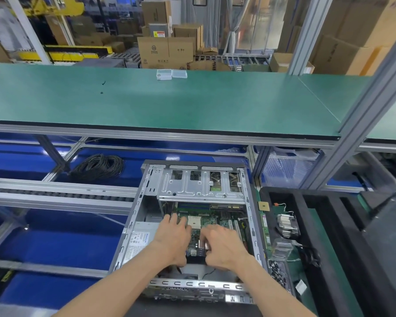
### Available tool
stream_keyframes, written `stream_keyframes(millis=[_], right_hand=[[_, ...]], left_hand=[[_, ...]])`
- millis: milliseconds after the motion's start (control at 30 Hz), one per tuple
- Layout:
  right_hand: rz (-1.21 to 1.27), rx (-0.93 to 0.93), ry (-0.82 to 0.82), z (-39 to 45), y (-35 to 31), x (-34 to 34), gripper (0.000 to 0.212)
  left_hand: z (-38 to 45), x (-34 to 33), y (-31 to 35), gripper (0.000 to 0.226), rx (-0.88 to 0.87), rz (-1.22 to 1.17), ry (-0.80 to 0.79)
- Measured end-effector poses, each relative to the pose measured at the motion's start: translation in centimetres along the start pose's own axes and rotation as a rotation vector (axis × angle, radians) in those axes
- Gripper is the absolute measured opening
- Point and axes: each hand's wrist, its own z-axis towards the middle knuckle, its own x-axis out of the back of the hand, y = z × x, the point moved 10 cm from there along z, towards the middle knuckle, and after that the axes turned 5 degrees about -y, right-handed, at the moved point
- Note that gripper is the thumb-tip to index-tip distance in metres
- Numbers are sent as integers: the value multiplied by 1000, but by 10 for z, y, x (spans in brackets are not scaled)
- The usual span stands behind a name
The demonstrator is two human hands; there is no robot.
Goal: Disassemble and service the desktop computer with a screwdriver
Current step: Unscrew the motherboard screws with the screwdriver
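Note:
An open grey desktop case (pixel 133 225) lies on its side below me, its metal drive cage (pixel 201 186) at the far end. Inside lies the green motherboard (pixel 215 219) with a bare CPU socket (pixel 194 220). My left hand (pixel 173 239) lies on the board's left part, fingers spread and fairly straight beside the socket. My right hand (pixel 222 245) has its fingers curled down onto the board near the rear ports (pixel 198 249). No screwdriver is in view. The power supply (pixel 138 241) sits at the case's left.
To the right, a black tray (pixel 318 236) holds a heatsink fan (pixel 287 225), a CPU chip (pixel 264 206), a memory stick (pixel 267 234), a clear box (pixel 281 249) and several screws (pixel 277 271). A cable coil (pixel 98 167) lies left. A green bench (pixel 169 104) with small clear boxes (pixel 171 74) is above.

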Motion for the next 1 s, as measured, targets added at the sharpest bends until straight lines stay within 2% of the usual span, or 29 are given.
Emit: stream_keyframes(millis=[200, 367, 567, 767, 1000], right_hand=[[154, -36, 122, -9, 8, 21, 33], [254, -59, 168, -10, 8, 39, 32], [294, -80, 149, -9, 6, 35, 32], [313, -68, 172, -11, 5, 40, 30], [378, -13, 204, -16, -1, 44, 34]], left_hand=[[-5, 11, -20, 74, -110, -204, 41], [-12, 20, -37, 72, -135, -345, 150], [-11, 12, -35, 77, -144, -349, 150], [-4, 10, -39, 72, -90, -369, 134], [0, 15, -42, 73, -135, -418, 165]])
